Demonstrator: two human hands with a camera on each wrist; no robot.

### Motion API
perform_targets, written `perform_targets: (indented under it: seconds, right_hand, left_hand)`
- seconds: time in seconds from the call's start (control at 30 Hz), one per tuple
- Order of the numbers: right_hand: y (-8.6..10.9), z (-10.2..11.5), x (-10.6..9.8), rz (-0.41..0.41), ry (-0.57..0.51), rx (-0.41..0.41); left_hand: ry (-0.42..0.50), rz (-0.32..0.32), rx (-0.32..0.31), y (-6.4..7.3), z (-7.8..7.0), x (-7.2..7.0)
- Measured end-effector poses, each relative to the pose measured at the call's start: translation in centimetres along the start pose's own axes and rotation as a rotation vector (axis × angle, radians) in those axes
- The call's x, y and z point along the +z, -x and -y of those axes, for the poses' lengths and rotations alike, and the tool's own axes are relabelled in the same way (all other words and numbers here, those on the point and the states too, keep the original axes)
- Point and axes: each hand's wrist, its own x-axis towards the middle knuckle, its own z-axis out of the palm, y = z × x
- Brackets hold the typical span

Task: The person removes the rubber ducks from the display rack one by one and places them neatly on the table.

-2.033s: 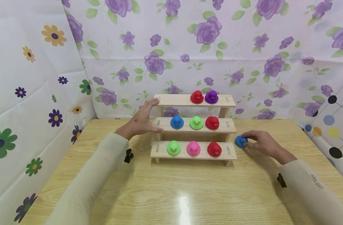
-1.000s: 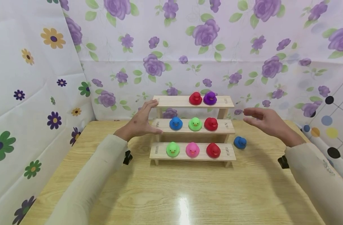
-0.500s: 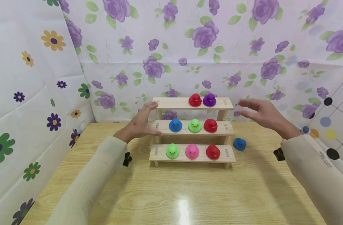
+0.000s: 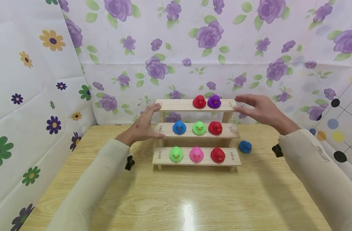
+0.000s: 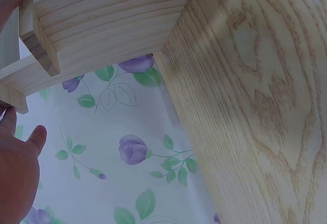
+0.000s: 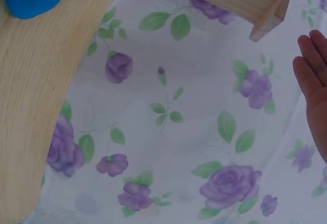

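A three-tier wooden stand holds small rubber ducks. My left hand is at its left side, fingertips touching the top board's end and thumb beside the middle board. My right hand hovers by the top board's right end, thumb and fingers apart, holding nothing. Nearest it on the top board are a purple duck and a red duck. A blue duck, green duck and red duck line the middle board. Below sit a green duck, pink duck and red duck.
Another blue duck lies on the wooden table, just right of the stand. Flower-printed cloth hangs behind the table, and more patterned cloth covers the left and right sides.
My right hand has let go of the blue duck on the table, risen, and moved left to the top board's right end. The left hand stays at the stand's left side.
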Motion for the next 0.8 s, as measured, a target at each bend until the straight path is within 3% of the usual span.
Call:
perform_targets:
  seconds: [0.5, 0.8]
  right_hand:
    - [-2.6, 2.8, 0.5, -0.009, 0.024, -0.065]
    - [-4.6, 3.8, 2.0, -0.014, 0.028, -0.103]
  left_hand:
    - [0.002, 0.004, -0.002, 0.0, 0.0, -0.1]
    - [-0.007, 0.001, -0.003, 0.0, -0.1, 0.0]
